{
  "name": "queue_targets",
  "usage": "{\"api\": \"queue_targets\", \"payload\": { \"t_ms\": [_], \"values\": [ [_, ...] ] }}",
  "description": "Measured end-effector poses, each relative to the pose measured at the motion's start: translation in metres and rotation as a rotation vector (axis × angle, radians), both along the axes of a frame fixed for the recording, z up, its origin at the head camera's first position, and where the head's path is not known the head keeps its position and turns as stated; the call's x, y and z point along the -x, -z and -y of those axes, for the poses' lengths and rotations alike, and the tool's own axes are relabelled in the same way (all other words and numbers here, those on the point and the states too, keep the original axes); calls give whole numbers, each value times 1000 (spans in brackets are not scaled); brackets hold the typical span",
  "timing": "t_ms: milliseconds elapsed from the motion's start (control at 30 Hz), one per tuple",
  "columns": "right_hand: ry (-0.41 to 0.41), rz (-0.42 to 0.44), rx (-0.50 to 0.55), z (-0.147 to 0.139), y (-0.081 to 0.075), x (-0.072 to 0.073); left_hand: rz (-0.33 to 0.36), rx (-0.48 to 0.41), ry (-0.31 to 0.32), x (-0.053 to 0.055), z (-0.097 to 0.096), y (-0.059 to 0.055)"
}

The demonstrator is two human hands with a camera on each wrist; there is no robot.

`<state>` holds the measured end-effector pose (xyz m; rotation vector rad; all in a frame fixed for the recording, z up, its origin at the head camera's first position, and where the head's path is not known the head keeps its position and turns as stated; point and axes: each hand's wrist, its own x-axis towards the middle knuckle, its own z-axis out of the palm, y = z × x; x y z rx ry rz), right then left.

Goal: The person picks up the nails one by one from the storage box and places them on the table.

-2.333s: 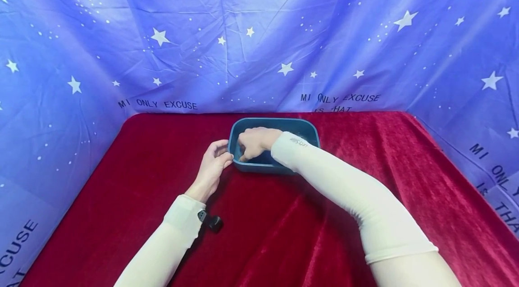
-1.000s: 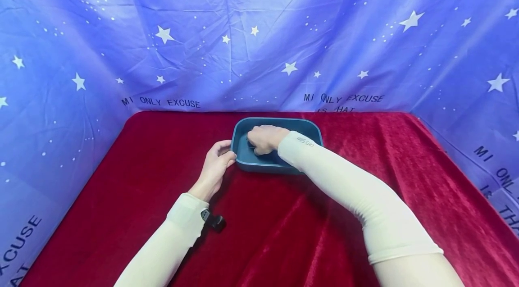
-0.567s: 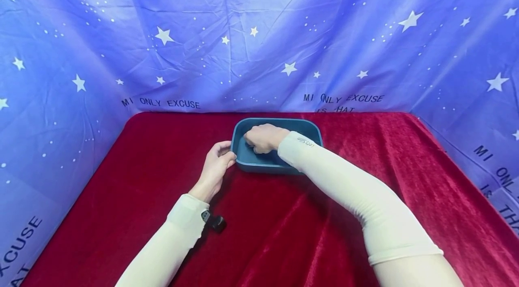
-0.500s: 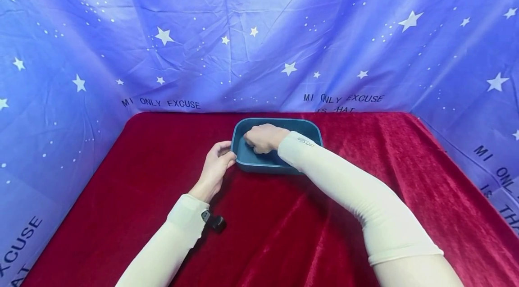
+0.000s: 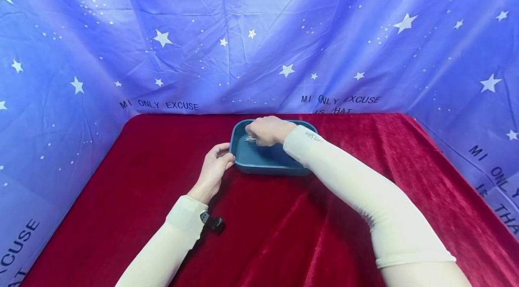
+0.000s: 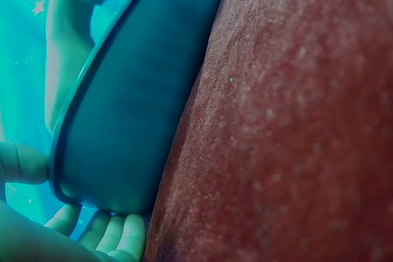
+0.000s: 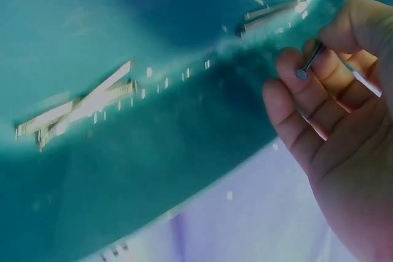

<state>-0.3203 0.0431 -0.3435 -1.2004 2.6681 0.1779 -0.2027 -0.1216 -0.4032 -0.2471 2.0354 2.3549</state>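
A dark blue rectangular box (image 5: pixel 263 156) stands on the red cloth. My left hand (image 5: pixel 212 165) holds its left end, the thumb at the rim and the other fingers against the outer wall, as the left wrist view shows. Over the back part of the box is my right hand (image 5: pixel 269 130). In the right wrist view its thumb and fingers pinch a metal nail (image 7: pixel 312 58), flat head outward. Several more nails (image 7: pixel 86 99) lie inside the box, some crossed over each other; from the head only a few silvery nails (image 5: pixel 250 139) show beside the right hand.
Red velvet cloth (image 5: pixel 259 228) covers the table. Behind and at both sides hangs a blue curtain (image 5: pixel 251 61) with white stars. The box sits near the table's back edge. A small black camera (image 5: pixel 214 223) is strapped to the left wrist.
My right hand has risen and shifted back and slightly right, and silvery nails now show beside it. The left hand keeps its place at the box's left end.
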Motion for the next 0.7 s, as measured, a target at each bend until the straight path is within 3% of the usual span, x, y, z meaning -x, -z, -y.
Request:
{"api": "queue_targets", "payload": {
  "t_ms": [333,700],
  "values": [
    [35,-8,27,-26,-25,0,14,23,-16,-2,0,3],
    [86,-26,70,-64,-42,-2,5,25,-17,-1,-3,2]
  ]
}}
